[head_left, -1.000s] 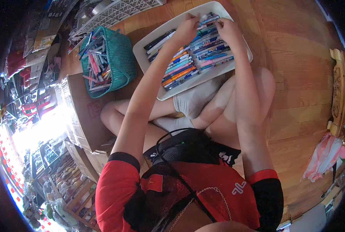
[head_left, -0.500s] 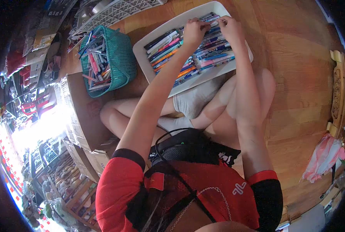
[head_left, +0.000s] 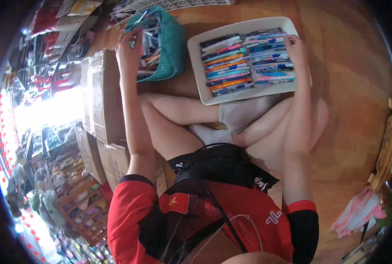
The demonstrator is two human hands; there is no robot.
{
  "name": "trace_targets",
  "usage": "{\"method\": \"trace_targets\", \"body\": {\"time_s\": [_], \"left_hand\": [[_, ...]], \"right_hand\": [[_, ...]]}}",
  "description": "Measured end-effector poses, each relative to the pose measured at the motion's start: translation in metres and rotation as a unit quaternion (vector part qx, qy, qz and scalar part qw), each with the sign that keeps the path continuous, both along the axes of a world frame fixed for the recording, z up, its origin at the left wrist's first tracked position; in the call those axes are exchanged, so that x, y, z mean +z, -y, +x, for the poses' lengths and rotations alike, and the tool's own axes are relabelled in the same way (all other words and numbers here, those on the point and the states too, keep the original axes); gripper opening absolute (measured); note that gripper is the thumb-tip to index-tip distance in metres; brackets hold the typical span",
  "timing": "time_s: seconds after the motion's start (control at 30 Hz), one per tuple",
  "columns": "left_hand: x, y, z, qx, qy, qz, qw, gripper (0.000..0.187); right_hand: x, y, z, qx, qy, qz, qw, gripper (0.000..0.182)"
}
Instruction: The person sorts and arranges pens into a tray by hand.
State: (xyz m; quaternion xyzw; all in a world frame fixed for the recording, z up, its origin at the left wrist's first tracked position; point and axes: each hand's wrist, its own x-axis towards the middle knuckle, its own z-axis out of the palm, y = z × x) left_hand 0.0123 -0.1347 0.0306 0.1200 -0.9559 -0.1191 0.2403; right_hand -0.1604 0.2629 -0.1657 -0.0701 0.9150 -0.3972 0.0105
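left hand (head_left: pixel 130 44) upper left of frame, at rim of teal basket (head_left: pixel 172 48) of loose pens, fingers curled, whether it holds a pen cannot be told | right hand (head_left: pixel 295 46) upper right, fingers resting open on pens (head_left: pixel 246 59) sorted in white tray (head_left: pixel 196 66) | tray just right of basket

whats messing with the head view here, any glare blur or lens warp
Head view: heavy fisheye warp with black corners, so the floor edges curve. A blown-out glare patch at the left washes out the boxes there. The left hand at the teal basket looks slightly soft; the white tray of pens and the right hand on them are evenly lit and fairly sharp.
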Motion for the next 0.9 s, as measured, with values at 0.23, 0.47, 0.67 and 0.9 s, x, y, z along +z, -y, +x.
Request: {"method": "trace_targets", "body": {"time_s": [0.23, 0.47, 0.67, 0.9], "left_hand": [[-0.026, 0.027, 0.025, 0.04, 0.172, -0.017, 0.984, 0.027], [-0.065, 0.038, -0.018, 0.111, 0.232, 0.069, 0.964, 0.05], [-0.036, 0.047, 0.002, 0.083, 0.306, 0.128, 0.94, 0.04], [0.041, -0.082, 0.035, 0.027, 0.161, 0.265, 0.95, 0.026]], "right_hand": [[0.001, -0.003, 0.0, -0.003, 0.024, 0.007, 1.0, 0.02], [0.004, -0.002, 0.001, -0.001, 0.024, 0.006, 1.0, 0.02], [0.001, -0.002, 0.0, -0.013, 0.05, -0.029, 0.998, 0.022], [0.018, -0.002, 0.007, -0.042, -0.01, -0.038, 0.998, 0.022]]}}
